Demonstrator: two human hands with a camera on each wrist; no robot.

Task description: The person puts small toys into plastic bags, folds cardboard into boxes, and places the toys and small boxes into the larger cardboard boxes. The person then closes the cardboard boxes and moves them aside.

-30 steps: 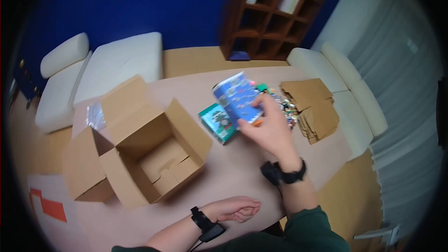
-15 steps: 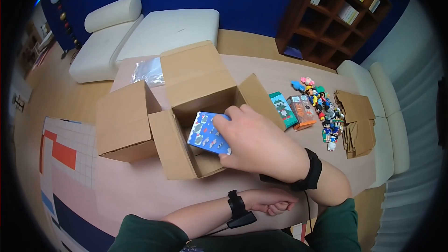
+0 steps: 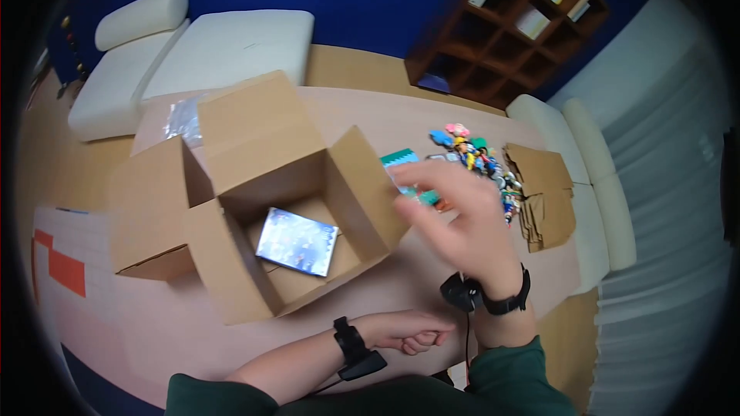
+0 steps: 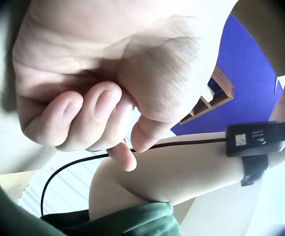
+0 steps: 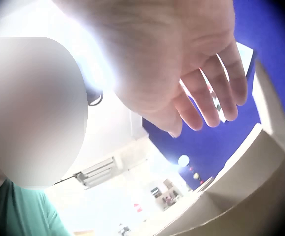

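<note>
My right hand (image 3: 472, 223) is held in the air right of the open cardboard box (image 3: 271, 185), fingers apart and nothing in them. In the right wrist view its fingers (image 5: 221, 93) are stretched out and spread. Inside the cardboard box, a small blue printed box (image 3: 297, 242) lies flat on the bottom. Beyond the right hand is a teal printed box (image 3: 399, 158), partly covered by the hand in the head view. My left hand (image 3: 408, 331) rests idle at the near table edge, its fingers (image 4: 100, 105) loosely curled around nothing.
Several small colourful figures (image 3: 479, 156) lie in a pile at the right, beside flattened cardboard (image 3: 549, 194). Another cardboard box (image 3: 150, 204) stands left of the open one. A clear plastic bag (image 3: 183, 119) lies behind it on the table (image 3: 354, 112).
My right hand carried the blue printed box leftward over the cardboard box, let it go inside, and moved back right toward the teal box. The left hand stayed resting.
</note>
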